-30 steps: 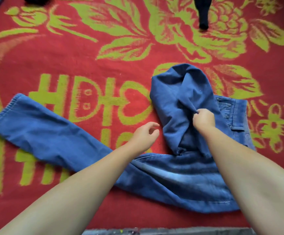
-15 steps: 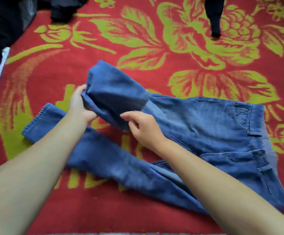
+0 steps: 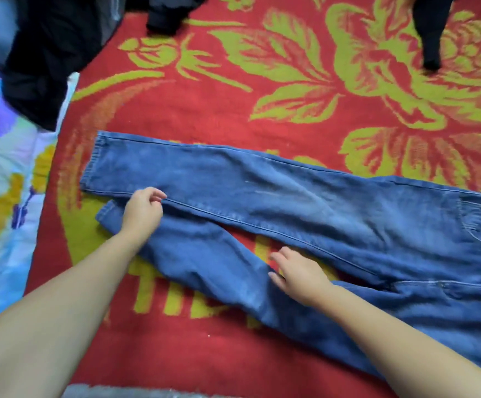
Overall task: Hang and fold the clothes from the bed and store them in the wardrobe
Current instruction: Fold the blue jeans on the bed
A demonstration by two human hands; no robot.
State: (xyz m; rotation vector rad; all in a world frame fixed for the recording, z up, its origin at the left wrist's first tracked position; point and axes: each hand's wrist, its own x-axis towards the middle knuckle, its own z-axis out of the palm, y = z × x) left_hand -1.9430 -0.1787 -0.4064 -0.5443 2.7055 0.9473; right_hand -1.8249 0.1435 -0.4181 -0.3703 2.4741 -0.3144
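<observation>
I see the left hand [image 3: 143, 211] with fingers loosely curled at the inner seam of the jeans [image 3: 305, 214], holding nothing I can make out. The right hand [image 3: 298, 275], fingers relaxed, rests between the legs. The jeans lie flat on the red blanket [image 3: 204, 110]; dark clothes [image 3: 47, 53] at 11 o'clock.

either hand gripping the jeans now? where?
No firm grip visible. Left hand rests with loosely curled fingers at the upper leg's near seam of the jeans; right hand lies open by the lower leg.
</observation>
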